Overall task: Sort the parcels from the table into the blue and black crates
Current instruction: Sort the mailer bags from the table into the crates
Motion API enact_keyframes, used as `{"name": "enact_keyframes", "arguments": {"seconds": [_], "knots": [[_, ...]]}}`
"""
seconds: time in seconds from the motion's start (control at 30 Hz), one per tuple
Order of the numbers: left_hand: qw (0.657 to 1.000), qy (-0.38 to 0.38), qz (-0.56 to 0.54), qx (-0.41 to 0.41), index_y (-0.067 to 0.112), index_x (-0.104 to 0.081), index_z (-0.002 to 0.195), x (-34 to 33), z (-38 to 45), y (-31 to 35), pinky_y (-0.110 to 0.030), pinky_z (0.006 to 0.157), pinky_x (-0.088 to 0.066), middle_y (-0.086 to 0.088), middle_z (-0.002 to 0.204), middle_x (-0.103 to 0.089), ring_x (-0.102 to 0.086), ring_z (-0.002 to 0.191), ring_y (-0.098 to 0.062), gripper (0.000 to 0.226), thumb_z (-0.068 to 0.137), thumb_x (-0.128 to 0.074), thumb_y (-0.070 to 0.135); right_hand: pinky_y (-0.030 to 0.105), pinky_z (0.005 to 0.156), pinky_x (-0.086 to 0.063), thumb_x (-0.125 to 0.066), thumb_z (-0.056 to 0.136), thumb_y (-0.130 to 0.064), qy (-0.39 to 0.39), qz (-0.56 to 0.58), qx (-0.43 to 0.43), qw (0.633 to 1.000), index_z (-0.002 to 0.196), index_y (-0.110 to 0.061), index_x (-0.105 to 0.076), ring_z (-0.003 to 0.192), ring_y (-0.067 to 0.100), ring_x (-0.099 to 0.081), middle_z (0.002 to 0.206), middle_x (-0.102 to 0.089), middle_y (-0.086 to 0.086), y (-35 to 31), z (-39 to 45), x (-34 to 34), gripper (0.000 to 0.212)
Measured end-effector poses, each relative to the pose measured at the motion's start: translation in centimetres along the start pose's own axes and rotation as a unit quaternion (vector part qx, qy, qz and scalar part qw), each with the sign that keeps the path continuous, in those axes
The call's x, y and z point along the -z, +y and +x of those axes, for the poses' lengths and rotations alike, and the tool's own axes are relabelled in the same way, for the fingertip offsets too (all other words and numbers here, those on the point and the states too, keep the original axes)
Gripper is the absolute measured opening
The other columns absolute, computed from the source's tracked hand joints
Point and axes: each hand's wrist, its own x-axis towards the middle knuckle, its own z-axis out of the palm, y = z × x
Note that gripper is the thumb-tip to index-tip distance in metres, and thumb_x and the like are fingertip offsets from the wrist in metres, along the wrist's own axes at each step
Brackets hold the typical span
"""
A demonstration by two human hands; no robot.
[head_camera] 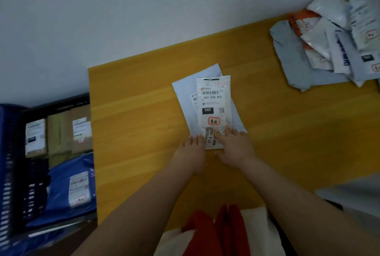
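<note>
I see the yellow wooden surface filling most of the view, its far edge against a pale wall. Off its left edge sits the black crate, holding cardboard boxes and a blue mailer bag; the blue crate beside it is cut off by the frame, so I cannot make out its contents. At the far right corner lies a heap of parcels, white, grey and orange, partly cropped and blurred. Near the middle of the surface a white parcel marked 060 lies on a pale blue envelope, which hides most of a second label beneath. My left hand rests with straight fingers at the envelope's near edge. My right hand presses flat, fingers extended, on the white parcel's near end, covering part of its printed strip.
</note>
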Motion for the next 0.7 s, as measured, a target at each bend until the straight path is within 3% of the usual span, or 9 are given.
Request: {"name": "enact_keyframes", "arguments": {"seconds": [0.13, 0.3, 0.43, 0.5, 0.6, 0.7], "knots": [[0.998, -0.016, 0.041, 0.04, 0.004, 0.012, 0.152, -5.3, -4.9, -6.3, -0.05, 0.119, -0.007, -0.017, 0.162, 0.002, 0.001, 0.149, -0.036, 0.074, 0.1, -0.04, 0.015, 0.044, 0.116, -0.019, -0.048, 0.096, -0.048, -0.011, -0.005, 0.035, 0.999, 0.155, -0.028, -0.01, 0.147, 0.033, -0.016, 0.16, -0.013, 0.018, -9.1, -2.5, -2.8, 0.073], [0.997, -0.041, 0.041, 0.05, 0.023, 0.018, 0.152, -10.0, -10.2, -11.6, -0.051, 0.118, -0.008, -0.018, 0.161, 0.003, 0.003, 0.148, -0.038, 0.09, 0.096, -0.052, 0.015, 0.044, 0.117, -0.018, -0.049, 0.095, -0.045, -0.014, -0.01, 0.05, 0.999, 0.154, -0.03, -0.011, 0.147, 0.032, -0.016, 0.16, -0.015, 0.016, -14.8, -5.3, -5.7, 0.072], [0.998, -0.043, 0.017, 0.038, 0.027, 0.01, 0.154, -11.4, -11.0, -11.6, -0.053, 0.118, -0.007, -0.023, 0.159, -0.009, 0.0, 0.148, -0.04, 0.08, 0.099, -0.048, 0.025, 0.038, 0.109, -0.031, -0.051, 0.093, -0.038, 0.001, 0.03, 0.041, 0.999, 0.15, -0.035, -0.027, 0.134, 0.028, -0.039, 0.151, -0.033, 0.008, -15.1, -7.0, -6.5, 0.062], [0.999, -0.01, -0.008, 0.039, 0.026, -0.005, 0.155, -11.6, -11.1, -11.3, -0.051, 0.117, -0.015, -0.023, 0.155, -0.026, -0.013, 0.146, -0.04, 0.067, 0.101, -0.044, 0.028, 0.035, 0.101, -0.04, -0.051, 0.093, -0.034, 0.021, 0.07, 0.024, 0.997, 0.145, -0.033, -0.036, 0.122, 0.024, -0.049, 0.14, -0.041, 0.005, -15.0, -7.7, -6.6, 0.054], [0.99, 0.115, -0.074, 0.042, 0.018, -0.036, 0.142, -11.6, -11.5, -11.2, -0.042, 0.103, -0.036, -0.014, 0.137, -0.045, -0.04, 0.128, -0.032, 0.045, 0.099, -0.043, 0.029, 0.037, 0.092, -0.047, -0.055, 0.092, -0.025, 0.066, 0.173, -0.028, 0.982, 0.139, -0.021, -0.041, 0.11, 0.025, -0.054, 0.133, -0.042, 0.007, -14.5, -8.2, -6.6, 0.05], [0.964, 0.205, -0.162, 0.046, 0.014, -0.041, 0.136, -11.4, -11.5, -10.8, -0.036, 0.092, -0.041, -0.009, 0.131, -0.045, -0.044, 0.12, -0.027, 0.041, 0.097, -0.044, 0.026, 0.04, 0.088, -0.047, -0.057, 0.09, -0.021, 0.113, 0.217, -0.073, 0.967, 0.137, -0.013, -0.037, 0.109, 0.027, -0.049, 0.128, -0.043, 0.011, -14.0, -7.7, -6.5, 0.052]]}}
